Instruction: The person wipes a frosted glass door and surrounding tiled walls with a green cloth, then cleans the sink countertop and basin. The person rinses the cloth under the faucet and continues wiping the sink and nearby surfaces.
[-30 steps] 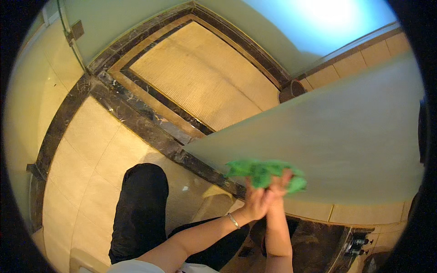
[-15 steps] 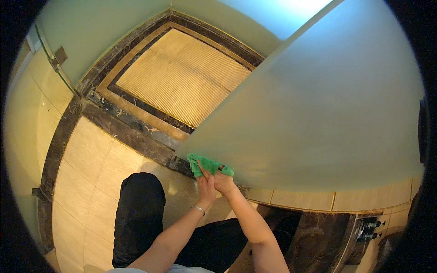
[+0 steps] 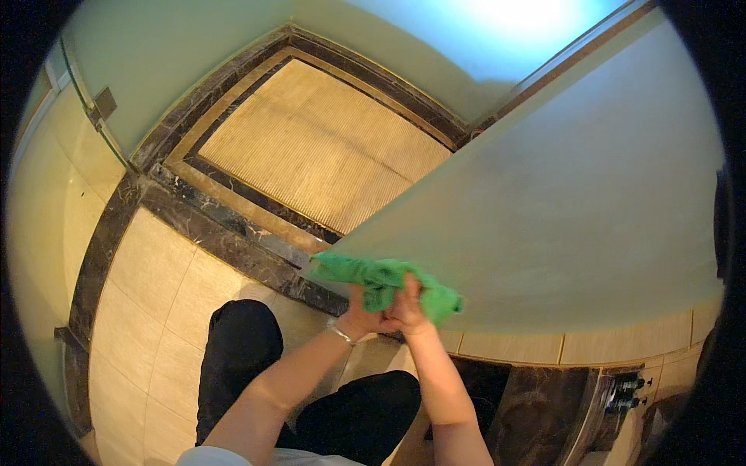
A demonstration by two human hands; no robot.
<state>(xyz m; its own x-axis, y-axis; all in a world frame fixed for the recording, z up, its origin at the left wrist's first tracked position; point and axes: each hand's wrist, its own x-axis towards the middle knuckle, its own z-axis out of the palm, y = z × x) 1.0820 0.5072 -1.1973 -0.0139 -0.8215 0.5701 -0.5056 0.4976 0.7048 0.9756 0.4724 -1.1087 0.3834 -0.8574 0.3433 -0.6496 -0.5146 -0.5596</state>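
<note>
Nearest are the person's dark-trousered knees (image 3: 241, 361), bent over pale floor tiles (image 3: 148, 303); just beyond them the two hands come close together at a bunched green cloth (image 3: 369, 273); the right hand (image 3: 407, 309) has its fingers laid up over the cloth and gripping it; the left hand (image 3: 364, 317), with a bracelet (image 3: 340, 332) at the wrist, meets the cloth's lower edge, its fingertips hidden, so I cannot tell how they are curled. The cloth is at the lower left part of a frosted glass panel (image 3: 559, 210); contact with the glass looks likely, though I cannot be sure of it.

As to progress, the work seems to be under way at this low corner; the panel shows no boundary between wiped and unwiped glass, so what is done and what is left cannot be told.

Off to the right, two dark pump bottles (image 3: 624, 386) stand side by side; their contents cannot be seen. Farther off run a dark marble sill (image 3: 225, 225) and, past it, a ribbed shower floor (image 3: 326, 147) within a dark border.
</note>
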